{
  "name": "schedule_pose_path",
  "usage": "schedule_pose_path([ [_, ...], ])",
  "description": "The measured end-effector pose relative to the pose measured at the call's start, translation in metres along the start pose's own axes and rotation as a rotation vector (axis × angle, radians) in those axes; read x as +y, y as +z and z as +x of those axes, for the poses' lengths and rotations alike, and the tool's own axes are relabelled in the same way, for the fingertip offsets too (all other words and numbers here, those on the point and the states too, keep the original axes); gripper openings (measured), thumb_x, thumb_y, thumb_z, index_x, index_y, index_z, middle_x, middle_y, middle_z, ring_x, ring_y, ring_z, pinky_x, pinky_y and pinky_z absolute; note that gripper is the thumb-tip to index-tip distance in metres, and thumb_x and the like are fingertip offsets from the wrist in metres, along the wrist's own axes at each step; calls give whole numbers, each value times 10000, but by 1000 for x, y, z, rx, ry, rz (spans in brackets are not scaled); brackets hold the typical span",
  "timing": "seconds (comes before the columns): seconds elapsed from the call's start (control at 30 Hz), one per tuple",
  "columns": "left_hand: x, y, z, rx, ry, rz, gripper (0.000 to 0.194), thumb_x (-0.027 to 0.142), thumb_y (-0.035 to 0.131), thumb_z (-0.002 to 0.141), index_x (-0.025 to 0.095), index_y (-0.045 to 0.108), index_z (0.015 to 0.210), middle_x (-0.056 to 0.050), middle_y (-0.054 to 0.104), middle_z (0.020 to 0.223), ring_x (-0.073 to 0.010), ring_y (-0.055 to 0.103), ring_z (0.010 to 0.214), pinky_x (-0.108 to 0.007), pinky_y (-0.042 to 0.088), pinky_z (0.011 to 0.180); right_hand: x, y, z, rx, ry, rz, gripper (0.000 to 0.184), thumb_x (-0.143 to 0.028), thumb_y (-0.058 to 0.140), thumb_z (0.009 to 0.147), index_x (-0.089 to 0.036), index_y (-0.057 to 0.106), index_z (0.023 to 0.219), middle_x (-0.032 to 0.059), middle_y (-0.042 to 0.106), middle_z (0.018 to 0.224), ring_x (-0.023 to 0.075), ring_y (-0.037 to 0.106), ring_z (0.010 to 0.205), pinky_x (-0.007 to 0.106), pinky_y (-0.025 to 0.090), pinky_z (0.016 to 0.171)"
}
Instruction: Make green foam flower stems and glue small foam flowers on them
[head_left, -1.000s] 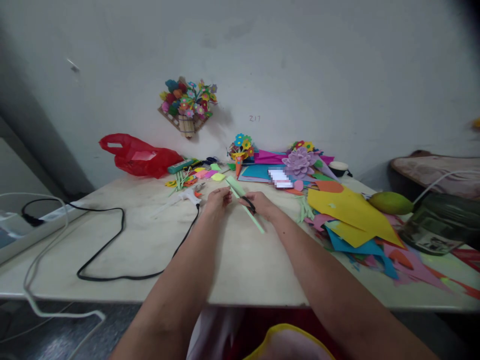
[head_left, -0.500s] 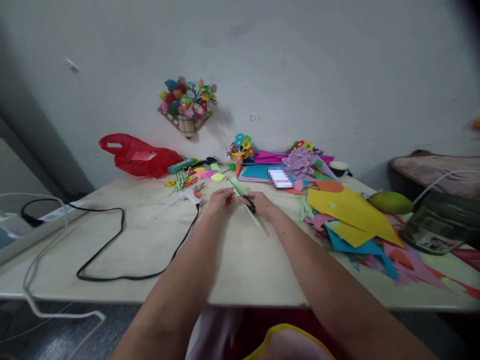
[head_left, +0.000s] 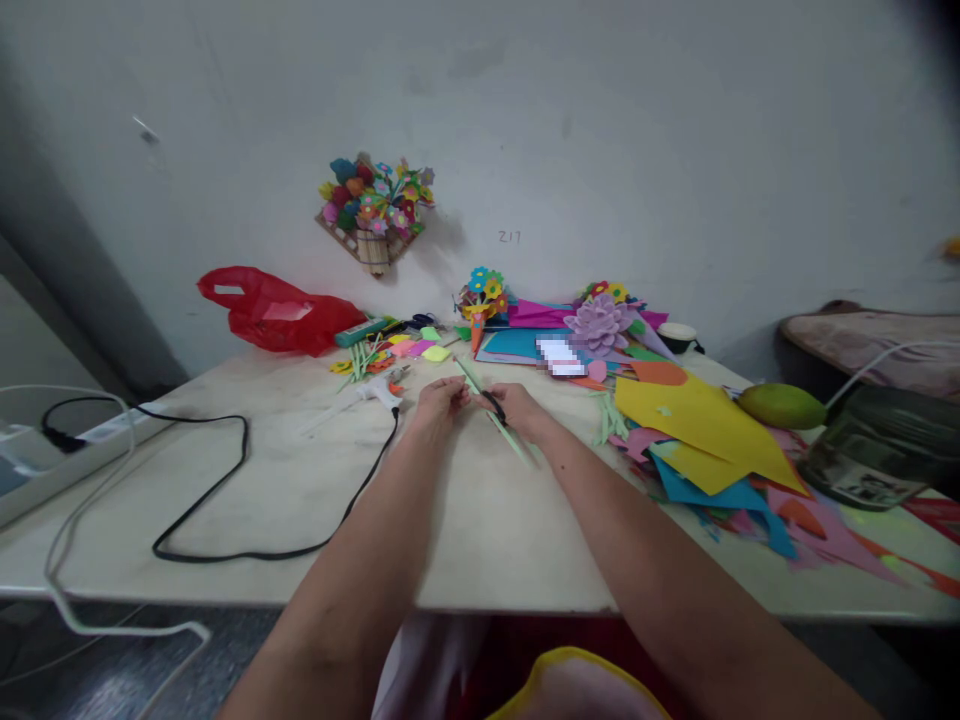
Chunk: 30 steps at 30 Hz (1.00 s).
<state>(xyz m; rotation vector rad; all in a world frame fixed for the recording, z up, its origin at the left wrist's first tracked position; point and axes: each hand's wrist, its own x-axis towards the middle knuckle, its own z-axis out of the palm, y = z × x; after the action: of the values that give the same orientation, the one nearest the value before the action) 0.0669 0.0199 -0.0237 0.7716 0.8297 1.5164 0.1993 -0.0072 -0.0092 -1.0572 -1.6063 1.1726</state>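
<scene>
At the frame's centre, the left hand [head_left: 442,398] pinches the pale green paper [head_left: 513,444], nearer the scissors [head_left: 494,405] than a second ago. The right hand [head_left: 520,410] grips the scissors. The paper's upper end shows narrower; cutting seems to be advancing.

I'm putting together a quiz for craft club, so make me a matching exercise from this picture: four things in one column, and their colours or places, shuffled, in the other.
Things:
1. Scissors
2. Long strip
3. Plastic bag
4. Fruit

Colours or places:
A. Red, near the wall
B. Beside the jar
C. Black-handled, in the right hand
D. Pale green, at the left hand

Pairs: 1-C, 2-D, 3-A, 4-B
</scene>
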Motion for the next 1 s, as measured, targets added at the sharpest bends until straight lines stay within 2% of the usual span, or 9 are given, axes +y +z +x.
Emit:
schedule_pose_path([
  [0.27, 11, -10, 6, 109, 23, -34, 42, 93, 581, 663, 119, 548, 659, -12, 579, 564, -77, 538, 456, -195, 479, 482, 11, -15, 7, 29, 14, 127, 342, -370, 660, 624, -142, 542, 850, -74, 488, 427, 54, 394, 318, 173, 281, 332],
  [0.43, 20, -15, 8, 156, 3, -59, 26, 122, 548, 681, 128, 529, 698, -47, 631, 616, -103, 574, 485, -203, 480, 477, 8, -26, 3, -93, 35, 106, 271, -395, 599, 686, -138, 525, 729, -22, 560, 481, 55, 426, 298, 161, 180, 278],
  [0.57, 24, -15, 8, 211, -3, -80, 28, 115, 509, 695, 131, 525, 679, -52, 632, 602, -96, 559, 456, -203, 473, 472, 4, -29, 0, -147, 27, 145, 295, -421, 578, 708, -131, 531, 736, -15, 561, 488, 65, 448, 311, 165, 198, 282],
  [0.77, 24, -16, 9, 260, -5, -111, 46, 116, 491, 687, 134, 519, 655, -50, 613, 575, -108, 570, 471, -203, 462, 462, 3, -31, -2, -217, 100, 217, 348, -464, 529, 738, -144, 542, 875, -8, 567, 495, 94, 488, 342, 168, 227, 288],
  [0.87, 23, -16, 9, 260, -6, -126, 38, 116, 494, 680, 138, 516, 658, -42, 601, 558, -117, 582, 485, -202, 466, 466, 2, -31, -2, -303, 184, 272, 401, -512, 429, 781, -128, 546, 781, 27, 574, 494, 108, 508, 363, 175, 251, 291],
  [1.0, 22, -17, 11, 242, 10, -144, 22, 128, 515, 669, 147, 514, 659, -31, 595, 543, -117, 581, 478, -207, 479, 478, -2, -32, -3, -457, 261, 350, 632, -601, 179, 818, -103, 550, 697, 106, 609, 565, 144, 568, 444, 189, 288, 297],
])
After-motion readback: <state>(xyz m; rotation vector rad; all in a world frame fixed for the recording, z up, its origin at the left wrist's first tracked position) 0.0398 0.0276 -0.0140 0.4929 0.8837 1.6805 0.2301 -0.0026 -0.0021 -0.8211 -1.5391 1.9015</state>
